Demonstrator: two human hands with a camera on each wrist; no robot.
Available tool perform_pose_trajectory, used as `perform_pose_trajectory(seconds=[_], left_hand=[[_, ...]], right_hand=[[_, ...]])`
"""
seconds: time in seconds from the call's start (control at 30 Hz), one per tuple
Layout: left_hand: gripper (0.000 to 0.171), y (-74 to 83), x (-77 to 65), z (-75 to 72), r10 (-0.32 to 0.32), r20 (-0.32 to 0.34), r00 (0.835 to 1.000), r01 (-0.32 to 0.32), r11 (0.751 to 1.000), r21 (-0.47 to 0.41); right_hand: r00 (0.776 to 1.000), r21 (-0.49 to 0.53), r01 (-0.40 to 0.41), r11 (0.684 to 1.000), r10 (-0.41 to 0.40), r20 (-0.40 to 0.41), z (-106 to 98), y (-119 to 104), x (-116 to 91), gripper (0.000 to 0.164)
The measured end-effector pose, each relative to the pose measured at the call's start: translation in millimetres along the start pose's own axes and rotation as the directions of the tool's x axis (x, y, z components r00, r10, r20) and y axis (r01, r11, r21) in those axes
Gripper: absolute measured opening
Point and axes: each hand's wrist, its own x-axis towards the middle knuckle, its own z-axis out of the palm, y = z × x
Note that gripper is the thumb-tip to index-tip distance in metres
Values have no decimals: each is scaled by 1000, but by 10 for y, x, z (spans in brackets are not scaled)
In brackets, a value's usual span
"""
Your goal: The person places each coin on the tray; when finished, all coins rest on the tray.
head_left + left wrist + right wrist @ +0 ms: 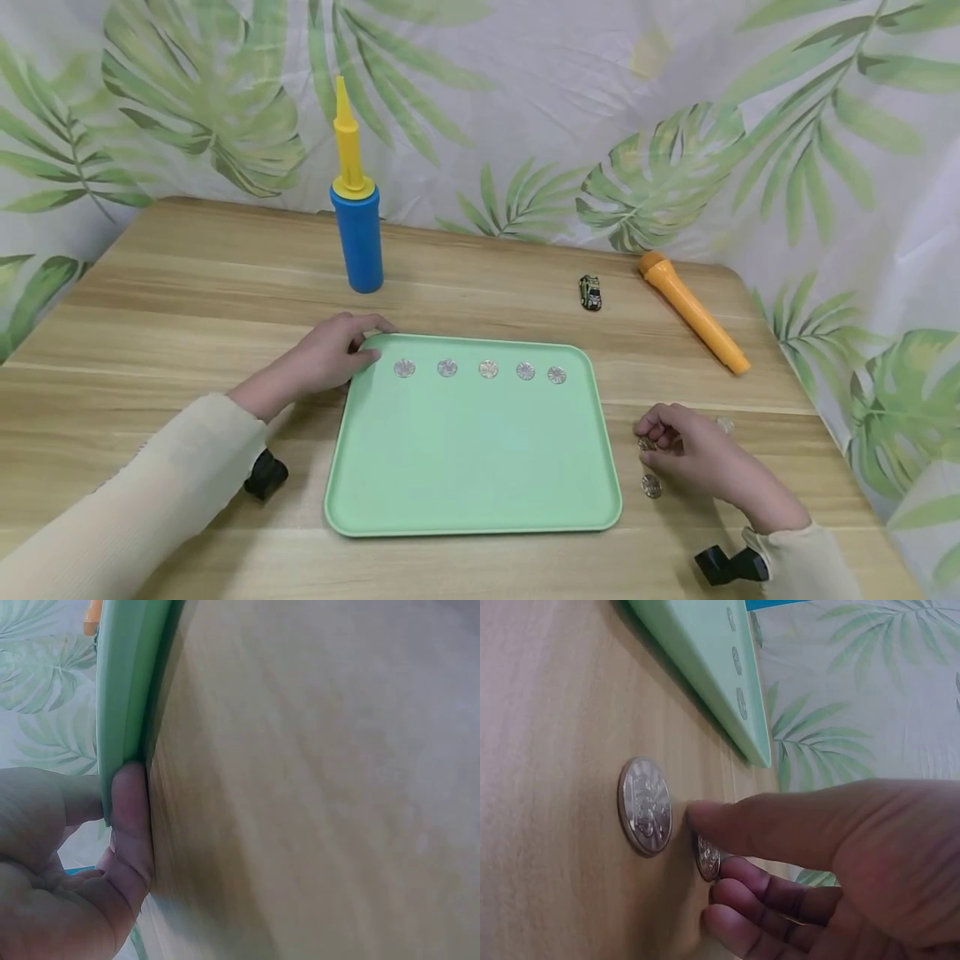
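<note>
My left hand (327,354) grips the upper left corner of a light green tray (472,458). In the left wrist view its thumb and a finger (131,802) take the tray's rim (131,690) between them. A row of several silvery coins (488,368) lies along the tray's far side. Right of the tray, my right hand (693,450) pinches a coin (708,859) between thumb and fingers, close over the table. Another coin (645,806) lies flat on the wood beside the thumb, nearer the front. A further coin (724,425) shows partly behind the right hand.
A blue and yellow hand pump (360,237) stands upright behind the tray. At the back right are a small toy car (590,292) and an orange toy microphone (693,310). A leaf-patterned cloth (525,100) hangs behind the wooden table (247,292).
</note>
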Motion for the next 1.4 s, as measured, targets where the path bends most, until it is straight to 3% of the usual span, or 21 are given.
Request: perform_pose_trajectory(seconds=[0.17,0.33,0.57,0.83,1.2,1.4], left_hand=[[40,2,-5,8,2,3,1000,-2,1000,3],[40,15,-8,3,3,-1,1000,-3,1000,4],[40,25,-12,7,-8,-4,1000,8,1000,-2],[40,14,0,14,9,-3,1000,-9,1000,5],[38,7,91,14,60,-29,998,-58,998,38],[39,-34,42,-2,21,-18,1000,-20,999,31]], right_hand=[[1000,-9,-3,1000,2,-23,24,10,3,12],[999,11,-44,999,44,-1,19,-5,8,12],[998,31,-41,999,40,46,-13,-13,6,14],[999,54,-43,998,41,36,-20,9,-25,13],[995,-6,32,999,-32,-98,-37,69,-62,12],[987,154,82,985,-59,-151,-45,-1,100,12]])
